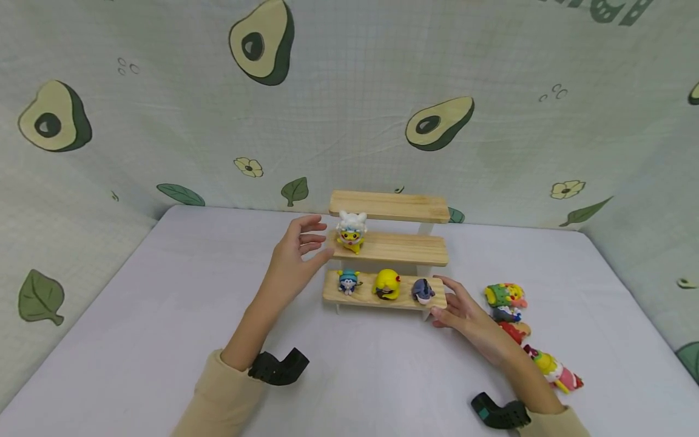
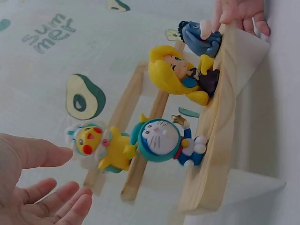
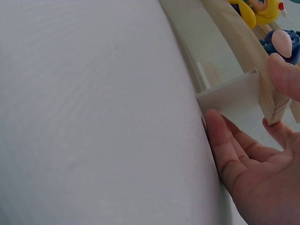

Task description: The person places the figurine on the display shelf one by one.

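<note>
- Head view: the left hand has its fingers loosely spread and holds nothing; just beside its fingertips the white-hooded yellow figure stands on the middle tier of the wooden stand; the right hand grips the far end of the bottom tier; between the two hands, on that tier, stand the blue-hatted figure, nearer the left hand, the yellow-haired figure, midway, and the grey-blue donkey figure, just beside the right fingertips; beyond the right hand and along its forearm more figures lie on the white tablecloth; a black wrist camera sits at each wrist.
- Left wrist view: the left hand is half spread, its nearest fingertip close to the white hood; whether they touch I cannot tell; behind the stand hangs the avocado-print cloth; the right hand shows at the stand's opposite end.
- Right wrist view: the right hand's fingers wrap round the end of the bottom tier, one digit by the donkey figure, others below, near the white support; the left hand is out of sight.
</note>
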{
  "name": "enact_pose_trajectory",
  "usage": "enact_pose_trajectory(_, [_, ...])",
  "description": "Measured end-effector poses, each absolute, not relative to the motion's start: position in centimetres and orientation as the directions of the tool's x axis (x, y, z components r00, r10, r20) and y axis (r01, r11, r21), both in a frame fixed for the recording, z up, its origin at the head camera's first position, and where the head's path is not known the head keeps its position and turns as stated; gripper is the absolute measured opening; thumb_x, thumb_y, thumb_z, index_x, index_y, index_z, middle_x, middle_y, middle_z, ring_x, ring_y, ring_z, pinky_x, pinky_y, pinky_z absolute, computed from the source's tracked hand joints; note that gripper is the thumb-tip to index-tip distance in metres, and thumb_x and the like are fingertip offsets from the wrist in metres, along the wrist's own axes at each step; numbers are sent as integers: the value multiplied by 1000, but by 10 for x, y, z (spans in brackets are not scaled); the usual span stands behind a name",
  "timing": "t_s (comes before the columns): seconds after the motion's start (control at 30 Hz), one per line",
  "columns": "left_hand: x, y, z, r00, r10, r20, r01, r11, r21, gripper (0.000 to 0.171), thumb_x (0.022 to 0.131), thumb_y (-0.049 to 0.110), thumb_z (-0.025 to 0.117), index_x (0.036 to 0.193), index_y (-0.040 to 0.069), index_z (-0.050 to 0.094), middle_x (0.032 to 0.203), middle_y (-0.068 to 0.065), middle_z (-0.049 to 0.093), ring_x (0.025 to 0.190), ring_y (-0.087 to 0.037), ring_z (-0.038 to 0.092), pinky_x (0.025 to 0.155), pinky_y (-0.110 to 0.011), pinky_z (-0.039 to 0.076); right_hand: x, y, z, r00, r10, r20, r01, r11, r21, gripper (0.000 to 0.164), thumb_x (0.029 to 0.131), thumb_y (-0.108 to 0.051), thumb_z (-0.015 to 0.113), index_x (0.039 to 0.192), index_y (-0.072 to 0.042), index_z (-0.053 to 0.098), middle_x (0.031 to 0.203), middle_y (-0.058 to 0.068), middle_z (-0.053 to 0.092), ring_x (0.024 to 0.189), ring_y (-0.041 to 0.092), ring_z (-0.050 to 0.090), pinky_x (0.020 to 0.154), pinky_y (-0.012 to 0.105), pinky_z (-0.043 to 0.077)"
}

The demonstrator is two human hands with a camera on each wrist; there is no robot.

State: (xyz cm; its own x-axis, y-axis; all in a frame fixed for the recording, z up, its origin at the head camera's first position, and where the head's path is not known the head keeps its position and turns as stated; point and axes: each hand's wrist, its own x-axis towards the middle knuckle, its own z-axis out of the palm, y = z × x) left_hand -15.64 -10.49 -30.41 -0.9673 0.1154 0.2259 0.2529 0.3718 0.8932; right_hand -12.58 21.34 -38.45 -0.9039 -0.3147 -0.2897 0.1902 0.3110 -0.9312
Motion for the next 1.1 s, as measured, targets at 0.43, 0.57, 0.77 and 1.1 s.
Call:
enact_pose_trajectory(0.43, [-122, -149, -298, -942, 141, 304, 332, 513, 792, 35, 87, 7, 63, 121, 7, 53, 120, -5, 59, 111, -18, 56, 95, -32, 46, -126, 215, -381, -905, -315, -286, 186, 312, -932, 72, 94, -27, 54, 149, -19, 8, 138, 26, 37, 107, 25, 56, 90, 35, 49])
enact_pose_trajectory(0.57, [-112, -163, -301, -944, 139, 299, 324, 559, 763, 29, 89, 10, 62, 117, 9, 57, 117, -3, 61, 109, -16, 57, 94, -21, 44, -126, 214, -384, -904, -314, -289, 189, 311, -931, 71, 94, -27, 55, 148, -20, 10, 139, 25, 36, 108, 26, 55, 89, 32, 50])
enact_pose_trajectory(0.77, [-100, -184, -313, -947, 136, 291, 311, 617, 723, 27, 89, 14, 63, 115, 15, 60, 114, 1, 62, 104, -8, 56, 89, -5, 38, -126, 214, -385, -903, -327, -279, 179, 305, -935, 70, 94, -27, 54, 148, -20, 10, 139, 25, 36, 108, 25, 55, 88, 29, 50])
enact_pose_trajectory(1.1, [-91, -210, -336, -939, 178, 295, 338, 647, 683, 34, 83, 9, 69, 114, 22, 62, 113, 9, 62, 100, 7, 54, 88, -5, 39, -125, 213, -382, -904, -314, -289, 187, 317, -930, 70, 94, -28, 55, 148, -20, 10, 139, 24, 37, 107, 24, 55, 88, 29, 49])
